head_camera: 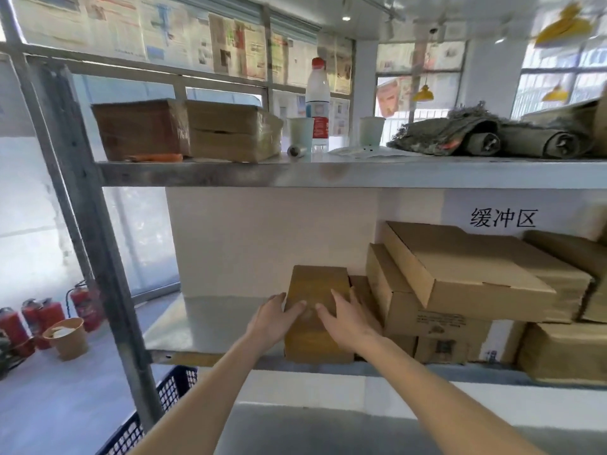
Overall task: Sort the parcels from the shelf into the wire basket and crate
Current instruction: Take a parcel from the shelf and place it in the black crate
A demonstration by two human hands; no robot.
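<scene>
A small brown cardboard parcel (315, 287) stands at the front of the middle metal shelf (203, 326). My left hand (276, 316) grips its left side, thumb on top and fingers round the edge. Over its top right lies my right hand (345, 316), the fingers curled down the right side. A pile of larger flat cardboard boxes (469, 277) fills the shelf to the right, touching the parcel's neighbour. A dark blue plastic crate (170, 392) shows at the lower left beside the shelf post. The wire basket is out of view.
The top shelf (328, 174) carries two taped boxes (184, 129), a water bottle (318, 103), two cups and rolled grey cloths (486, 136). Red fire extinguishers (46, 313) and a paper tub (67, 338) stand on the floor at the left. A steel post (98, 244) rises left of my arms.
</scene>
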